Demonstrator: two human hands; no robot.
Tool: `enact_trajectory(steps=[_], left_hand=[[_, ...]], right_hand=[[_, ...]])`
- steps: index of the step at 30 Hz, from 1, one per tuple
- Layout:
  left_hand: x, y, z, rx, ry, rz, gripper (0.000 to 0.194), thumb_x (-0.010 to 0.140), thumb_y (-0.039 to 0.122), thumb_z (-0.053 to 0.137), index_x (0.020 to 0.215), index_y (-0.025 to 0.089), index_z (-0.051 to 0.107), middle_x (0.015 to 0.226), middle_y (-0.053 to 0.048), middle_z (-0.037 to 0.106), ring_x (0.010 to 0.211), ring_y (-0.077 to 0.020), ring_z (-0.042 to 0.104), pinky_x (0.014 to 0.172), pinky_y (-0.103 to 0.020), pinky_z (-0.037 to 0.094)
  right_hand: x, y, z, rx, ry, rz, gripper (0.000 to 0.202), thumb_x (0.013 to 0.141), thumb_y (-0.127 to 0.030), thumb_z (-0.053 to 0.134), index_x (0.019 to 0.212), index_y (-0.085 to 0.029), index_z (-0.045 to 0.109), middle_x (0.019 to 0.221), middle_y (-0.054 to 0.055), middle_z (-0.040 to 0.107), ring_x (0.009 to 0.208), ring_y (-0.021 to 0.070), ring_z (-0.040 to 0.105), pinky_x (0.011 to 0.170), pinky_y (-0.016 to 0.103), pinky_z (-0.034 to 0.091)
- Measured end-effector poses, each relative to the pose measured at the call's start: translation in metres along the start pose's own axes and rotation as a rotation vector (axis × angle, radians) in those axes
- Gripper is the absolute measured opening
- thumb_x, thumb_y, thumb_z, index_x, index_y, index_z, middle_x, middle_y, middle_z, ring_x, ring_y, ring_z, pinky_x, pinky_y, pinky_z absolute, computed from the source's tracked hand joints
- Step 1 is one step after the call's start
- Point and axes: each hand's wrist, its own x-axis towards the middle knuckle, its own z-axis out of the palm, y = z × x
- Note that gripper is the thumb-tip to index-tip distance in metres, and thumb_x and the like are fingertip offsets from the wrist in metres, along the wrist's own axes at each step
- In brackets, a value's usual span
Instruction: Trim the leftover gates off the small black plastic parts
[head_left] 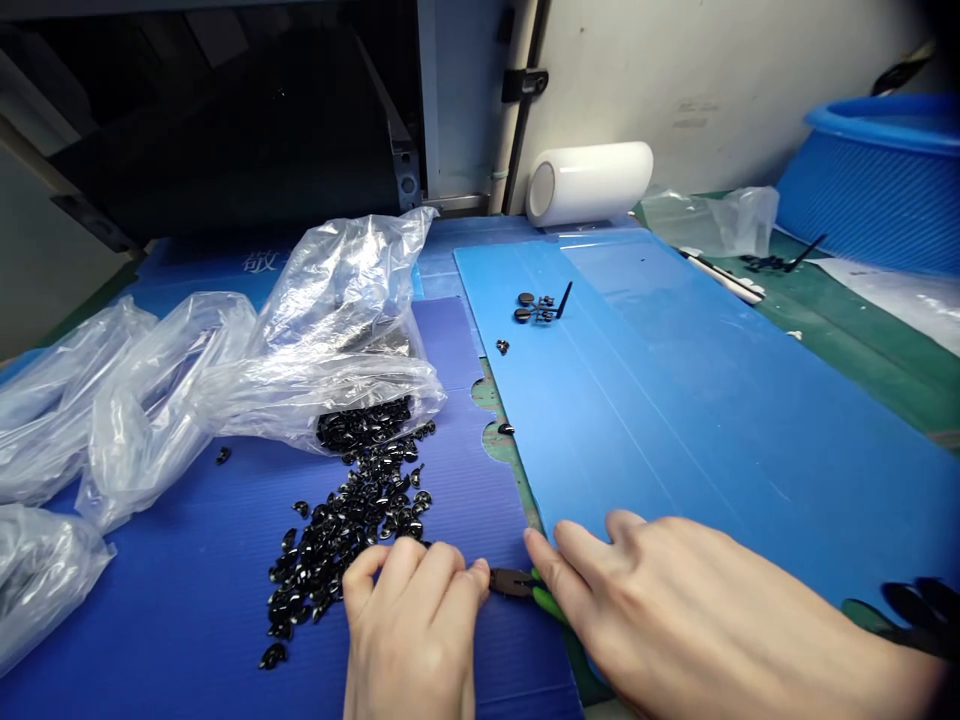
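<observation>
A pile of small glossy black parts spills from a clear plastic bag onto a dark blue corrugated sheet. My left hand rests at the pile's near edge with its fingers curled down. The fingertips meet the dark jaws of small green-handled cutters. Anything pinched in those fingers is hidden. My right hand lies palm down over the cutters' green handles, on the near edge of a light blue sheet.
A black sprue with round parts and two stray black parts lie on the light blue sheet. Crumpled clear bags fill the left. A white film roll lies at the back, with a blue basket at the far right.
</observation>
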Motion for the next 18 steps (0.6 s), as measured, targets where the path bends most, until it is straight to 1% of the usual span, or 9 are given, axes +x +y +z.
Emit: enact_trajectory(steps=[2,4,6,9,12,14,15,17,18], left_hand=[[0.000,-0.003,-0.001,-0.063,-0.034,-0.061,0.016,0.082,0.012,0.057,0.079,0.027,0.063,0.069,0.007,0.059,0.067,-0.0127,0.051,0.076,-0.034,0.026],[0.001,-0.005,-0.002,-0.102,-0.045,-0.109,0.017,0.078,0.014,0.064,0.082,0.030,0.064,0.071,0.008,0.059,0.069,-0.0130,0.053,0.077,-0.034,0.025],[0.003,-0.004,-0.002,-0.115,-0.039,-0.127,0.018,0.076,0.013,0.065,0.081,0.030,0.064,0.071,0.008,0.059,0.071,-0.0133,0.053,0.078,-0.034,0.025],[0.005,0.001,0.001,-0.103,-0.018,-0.104,0.017,0.081,0.012,0.056,0.075,0.026,0.062,0.070,0.007,0.059,0.070,-0.0138,0.050,0.077,-0.035,0.025],[0.002,0.004,0.004,-0.102,0.031,-0.105,0.018,0.082,0.010,0.054,0.077,0.025,0.062,0.071,0.005,0.059,0.069,-0.0137,0.051,0.077,-0.035,0.025],[-0.003,0.003,0.004,-0.111,0.088,-0.104,0.020,0.081,0.009,0.055,0.084,0.026,0.064,0.074,0.004,0.060,0.071,-0.0138,0.053,0.079,-0.035,0.027],[-0.006,0.003,0.004,-0.126,0.115,-0.095,0.022,0.082,0.008,0.054,0.088,0.026,0.064,0.076,0.003,0.060,0.074,-0.0144,0.053,0.079,-0.034,0.029],[-0.011,0.003,0.002,-0.187,0.135,-0.121,0.023,0.085,0.009,0.052,0.096,0.025,0.063,0.082,0.001,0.061,0.077,-0.0145,0.054,0.077,-0.030,0.035],[-0.013,0.004,0.000,-0.239,0.114,-0.174,0.020,0.087,0.013,0.052,0.098,0.025,0.063,0.084,0.001,0.061,0.073,-0.0133,0.054,0.071,-0.027,0.038]], right_hand=[[-0.006,0.001,0.000,0.104,-0.102,0.041,0.043,0.058,-0.011,0.060,0.100,-0.016,0.068,0.070,0.005,0.064,0.046,0.0211,0.056,0.035,0.030,0.030],[-0.012,0.003,0.000,0.268,-0.207,0.107,0.039,0.066,-0.016,0.059,0.104,-0.017,0.065,0.075,0.005,0.064,0.054,0.0225,0.061,0.042,0.030,0.039],[-0.017,0.005,-0.001,0.399,-0.252,0.179,0.036,0.070,-0.016,0.055,0.106,-0.019,0.063,0.079,0.005,0.064,0.061,0.0228,0.063,0.050,0.030,0.043],[-0.021,0.004,-0.005,0.453,-0.278,0.254,0.038,0.072,-0.013,0.053,0.108,-0.020,0.061,0.081,0.005,0.063,0.066,0.0240,0.064,0.054,0.031,0.044],[-0.021,0.004,-0.007,0.428,-0.328,0.277,0.039,0.074,-0.016,0.052,0.112,-0.021,0.059,0.083,0.006,0.062,0.066,0.0268,0.064,0.055,0.035,0.046],[-0.023,0.003,-0.006,0.399,-0.294,0.259,0.043,0.073,-0.017,0.052,0.115,-0.022,0.057,0.082,0.005,0.061,0.063,0.0266,0.063,0.052,0.036,0.046],[-0.025,0.003,-0.003,0.376,-0.250,0.244,0.044,0.071,-0.017,0.052,0.115,-0.022,0.057,0.081,0.005,0.061,0.061,0.0258,0.063,0.050,0.035,0.046],[-0.029,0.000,0.005,0.308,-0.085,0.214,0.048,0.066,-0.016,0.050,0.113,-0.020,0.057,0.077,0.004,0.061,0.055,0.0234,0.061,0.046,0.032,0.045],[-0.032,-0.003,0.010,0.267,0.020,0.198,0.050,0.063,-0.015,0.049,0.113,-0.019,0.057,0.076,0.004,0.060,0.054,0.0223,0.060,0.044,0.031,0.044]])
